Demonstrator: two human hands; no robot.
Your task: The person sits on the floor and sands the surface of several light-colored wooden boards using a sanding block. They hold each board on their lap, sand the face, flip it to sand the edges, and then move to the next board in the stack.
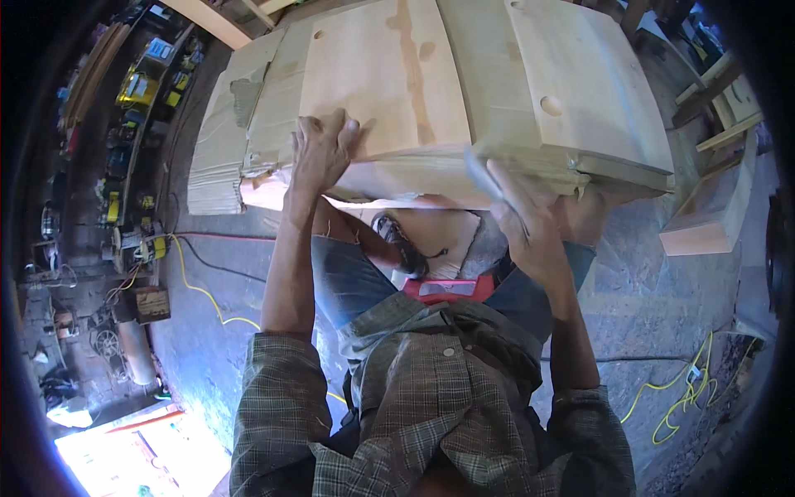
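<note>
Your left hand (pixel 320 154), fingers half curled, sits at the near corner of the left wooden panel (pixel 377 83), which lies on cardboard (pixel 492 79) before you; your right hand (pixel 527 219), fingers extended, blurs at the cardboard's near edge. Either hand's hold, I can't tell.

The left panel (pixel 356 91) lies flat before me on the cardboard (pixel 490 79), pale wood with a brown streak running lengthwise and a round mark (recess or hole, I cannot tell) by its left edge. It reaches the cardboard's near edge. Well to its right I have the right panel (pixel 600 83), also flat and pale, stretching to the near right corner, two round marks along its left side.
</note>
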